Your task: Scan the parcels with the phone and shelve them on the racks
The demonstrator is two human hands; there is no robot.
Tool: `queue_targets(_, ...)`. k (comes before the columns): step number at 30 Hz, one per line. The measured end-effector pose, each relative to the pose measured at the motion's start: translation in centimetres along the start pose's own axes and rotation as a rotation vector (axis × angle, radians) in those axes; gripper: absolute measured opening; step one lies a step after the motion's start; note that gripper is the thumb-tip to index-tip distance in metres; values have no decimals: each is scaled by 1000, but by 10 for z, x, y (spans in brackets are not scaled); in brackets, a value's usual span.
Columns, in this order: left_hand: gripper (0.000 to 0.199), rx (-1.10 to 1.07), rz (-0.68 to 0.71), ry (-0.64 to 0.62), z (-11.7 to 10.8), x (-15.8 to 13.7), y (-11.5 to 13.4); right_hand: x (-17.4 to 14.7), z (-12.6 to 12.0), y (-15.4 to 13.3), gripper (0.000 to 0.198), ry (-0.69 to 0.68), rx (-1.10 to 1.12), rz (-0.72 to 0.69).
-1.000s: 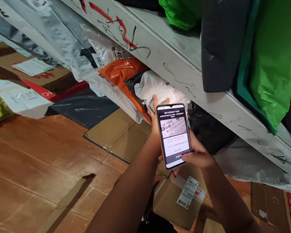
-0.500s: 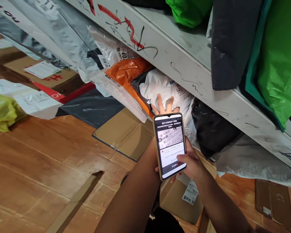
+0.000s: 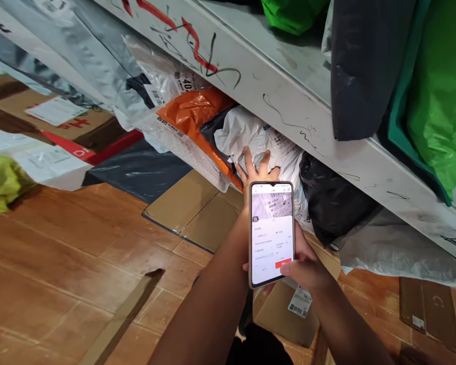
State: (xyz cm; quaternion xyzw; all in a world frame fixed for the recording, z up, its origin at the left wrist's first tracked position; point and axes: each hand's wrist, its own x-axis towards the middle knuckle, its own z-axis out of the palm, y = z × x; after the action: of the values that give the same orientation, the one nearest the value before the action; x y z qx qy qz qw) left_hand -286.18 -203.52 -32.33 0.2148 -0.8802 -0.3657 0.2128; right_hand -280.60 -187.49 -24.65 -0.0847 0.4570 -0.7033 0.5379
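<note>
White parcel [image 3: 259, 142] wedged under the front edge of the lower shelf [image 3: 289, 109], label side up, between an orange bag [image 3: 192, 114] and a black bag [image 3: 329, 200]. Left hand [image 3: 256, 170] flat on it, fingers spread and pressing, nothing gripped. Phone [image 3: 271, 233] upright just in front of the parcel, clasped in the right hand [image 3: 307, 263], thumb on the red button near the screen's bottom edge; screen showing a shot of the label above a form. Best practice, by judgement: keep the palm holding the crinkled film taut so the label lies flat and unshadowed, keep fingers off the print, hold the phone square over it and steady while tapping. Risk: shelf lip shading the label, glare off the plastic, thumb jolt blurring the capture. Further out: cardboard box [image 3: 285, 314] with sticker below the wrists, flattened cardboard [image 3: 193, 213] on the wooden floor [image 3: 53, 263], green bag [image 3: 437, 101] and dark bag [image 3: 361, 66] on the shelf above.
</note>
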Motion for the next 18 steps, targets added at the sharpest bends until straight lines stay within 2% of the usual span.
queue_targets(3, 23, 122, 63, 1, 3, 10, -2, -7, -1, 3, 90, -41, -29, 11)
queue_targets(7, 25, 221, 65, 27, 9, 8, -5, -15, -2, 9, 85, 15, -56, 7)
queue_targets(18, 29, 250, 84, 67, 8, 9, -3, -28, -9, 16, 89, 11, -30, -34)
